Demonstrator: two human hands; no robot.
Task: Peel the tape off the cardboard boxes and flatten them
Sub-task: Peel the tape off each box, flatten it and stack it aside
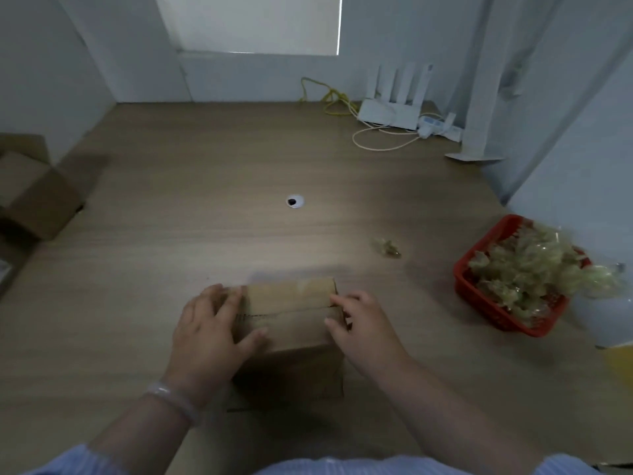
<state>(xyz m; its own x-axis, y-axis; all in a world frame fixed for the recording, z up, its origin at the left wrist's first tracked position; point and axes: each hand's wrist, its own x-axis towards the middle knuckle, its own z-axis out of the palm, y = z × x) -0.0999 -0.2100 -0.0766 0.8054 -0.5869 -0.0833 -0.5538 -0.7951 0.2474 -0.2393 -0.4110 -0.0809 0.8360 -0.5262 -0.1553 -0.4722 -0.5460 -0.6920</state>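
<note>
A small closed cardboard box point(291, 323) stands on the wooden table near its front edge, with clear tape along the seam of its top flaps. My left hand point(209, 330) rests on the box's left side, fingers spread over the top and thumb lying across it. My right hand point(363, 323) is at the box's right edge, fingertips curled against the end of the taped seam. Whether they pinch the tape is unclear.
A red basket point(479, 289) full of crumpled peeled tape sits at the right. One tape wad point(387, 247) lies loose on the table point(205, 186). Cardboard boxes point(30, 190) stand at the left edge. A white router point(390, 111) and cables lie at the back.
</note>
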